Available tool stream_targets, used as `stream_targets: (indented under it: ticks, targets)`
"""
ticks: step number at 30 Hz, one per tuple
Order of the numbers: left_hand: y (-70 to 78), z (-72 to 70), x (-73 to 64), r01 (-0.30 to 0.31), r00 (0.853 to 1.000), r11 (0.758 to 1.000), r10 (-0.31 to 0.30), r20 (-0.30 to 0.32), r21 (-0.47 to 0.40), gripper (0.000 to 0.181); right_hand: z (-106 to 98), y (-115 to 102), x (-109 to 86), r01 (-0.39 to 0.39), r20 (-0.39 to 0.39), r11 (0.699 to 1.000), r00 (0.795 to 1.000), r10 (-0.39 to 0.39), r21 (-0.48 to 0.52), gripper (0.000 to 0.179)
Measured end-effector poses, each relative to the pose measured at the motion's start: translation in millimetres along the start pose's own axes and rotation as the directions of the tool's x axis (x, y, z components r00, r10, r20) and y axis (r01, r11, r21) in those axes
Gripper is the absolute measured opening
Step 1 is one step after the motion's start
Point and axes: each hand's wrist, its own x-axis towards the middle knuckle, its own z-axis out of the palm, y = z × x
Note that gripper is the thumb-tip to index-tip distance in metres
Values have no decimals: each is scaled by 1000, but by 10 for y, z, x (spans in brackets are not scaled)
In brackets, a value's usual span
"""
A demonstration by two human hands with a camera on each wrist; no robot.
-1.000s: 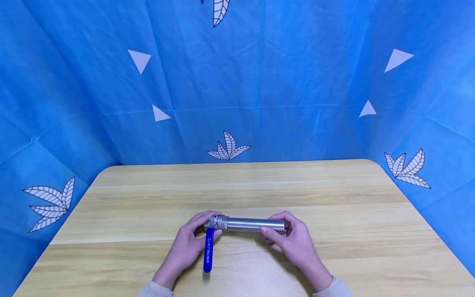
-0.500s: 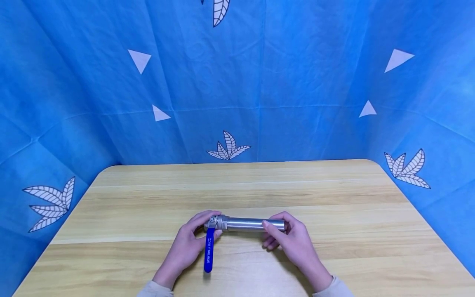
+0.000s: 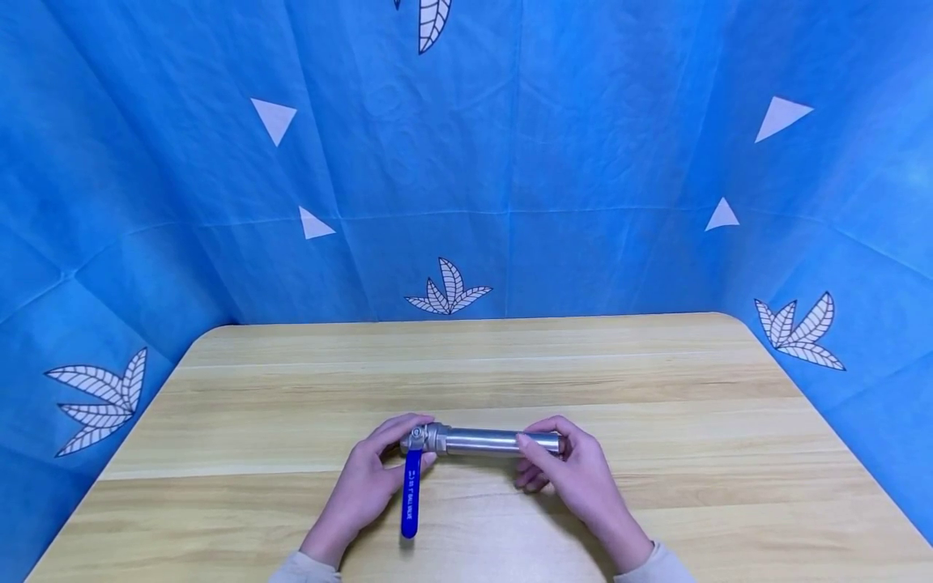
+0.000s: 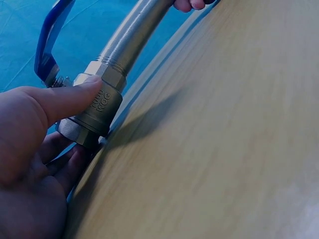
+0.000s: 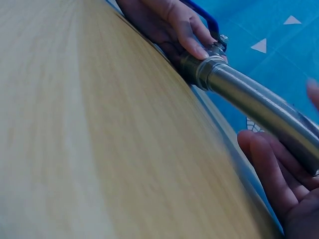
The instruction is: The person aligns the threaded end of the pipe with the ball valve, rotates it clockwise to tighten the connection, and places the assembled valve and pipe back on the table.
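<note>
While your left hand (image 3: 364, 478) curls thumb and fingers round the ball valve (image 3: 425, 437), your right hand (image 3: 576, 474) pinches the far end of the steel pipe (image 3: 499, 441) that is screwed into it. In the left wrist view your thumb lies along the valve's brass-coloured body (image 4: 97, 112), with the other fingers underneath. In the right wrist view your right palm sits under the pipe's end, and the fingers look loosely curled about it rather than pressed tight.

The pipe runs level between your hands, just above the wooden table (image 3: 656, 421); whether it touches the wood cannot be told. The valve's blue handle (image 3: 411, 498) points back toward you, beside your left palm.

Beyond your knuckles the tabletop runs on to its far edge, whose corners are rounded. To the outside of each hand the wood stretches well away to the side edges. A blue cloth backdrop (image 3: 510, 146) with white leaves and triangles rises beyond the far edge and both side edges.
</note>
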Motion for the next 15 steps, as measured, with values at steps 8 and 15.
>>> stream_targets:
  ticks: [8,15]
  targets:
    - [-2,8,4,40,999,999,-39,-19,14,49,-30,13,-32,116,68,993,991,-113,-33,55]
    - [-4,0,20,42,999,999,-42,-12,18,49,-25,21,-29,188,44,981,982,-186,-48,45]
